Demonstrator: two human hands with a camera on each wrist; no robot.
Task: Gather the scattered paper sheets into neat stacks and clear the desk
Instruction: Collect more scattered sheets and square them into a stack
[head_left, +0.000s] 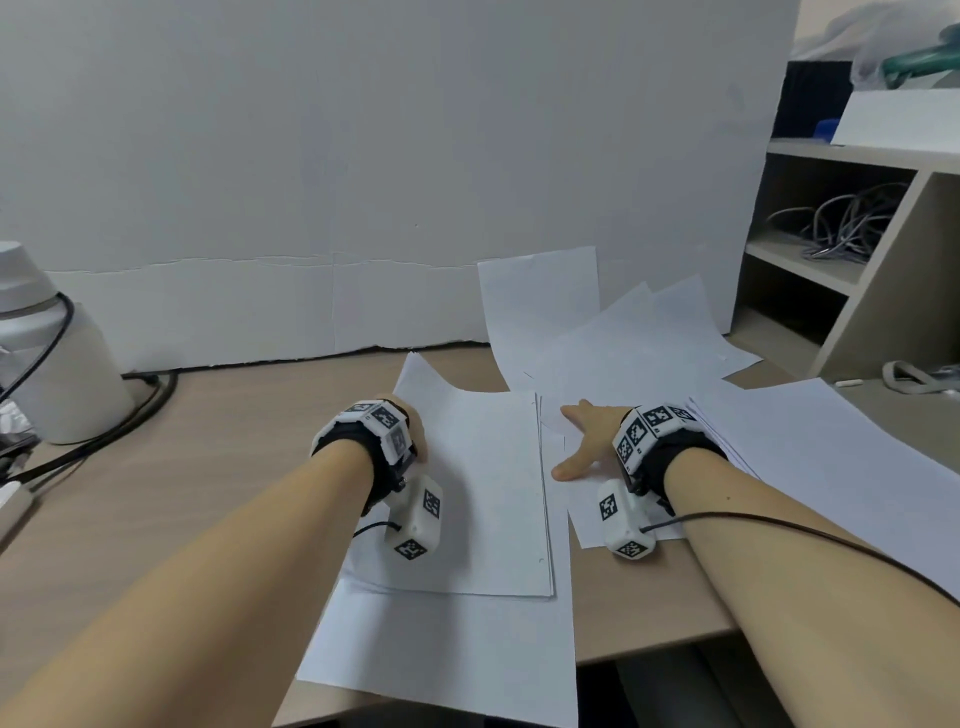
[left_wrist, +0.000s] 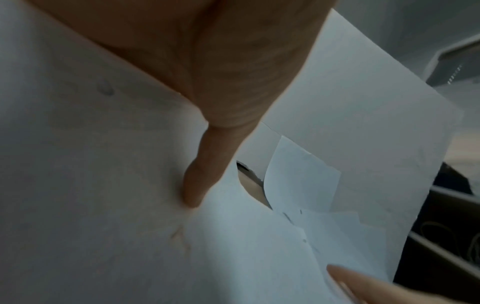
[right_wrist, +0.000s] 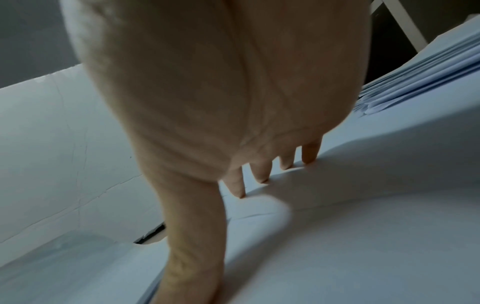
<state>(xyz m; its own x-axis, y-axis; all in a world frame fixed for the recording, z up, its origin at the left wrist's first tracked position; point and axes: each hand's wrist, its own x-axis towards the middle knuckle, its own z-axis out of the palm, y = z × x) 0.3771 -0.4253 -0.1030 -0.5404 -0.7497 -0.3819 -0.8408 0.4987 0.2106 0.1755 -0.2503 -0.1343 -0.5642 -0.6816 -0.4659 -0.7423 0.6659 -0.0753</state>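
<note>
White paper sheets lie over the tan desk (head_left: 218, 467). A roughly squared stack (head_left: 483, 499) sits in the middle, and my left hand (head_left: 415, 436) rests on its left part; its thumb (left_wrist: 193, 185) presses into the top sheet, and the other fingers are hidden. My right hand (head_left: 576, 441) lies flat with straight, spread fingers (right_wrist: 259, 172) on the sheets just right of that stack. Loose sheets (head_left: 597, 332) fan out behind it, one leaning on the backboard. Another fanned pile (head_left: 831, 457) lies at the right. One sheet (head_left: 441, 665) hangs over the front edge.
A white backboard (head_left: 363, 182) closes the desk's far side. At the left stands a white appliance (head_left: 52, 374) with black cables (head_left: 130, 410) trailing along the desk. A beige shelf unit (head_left: 857, 291) holding grey cables stands at the right.
</note>
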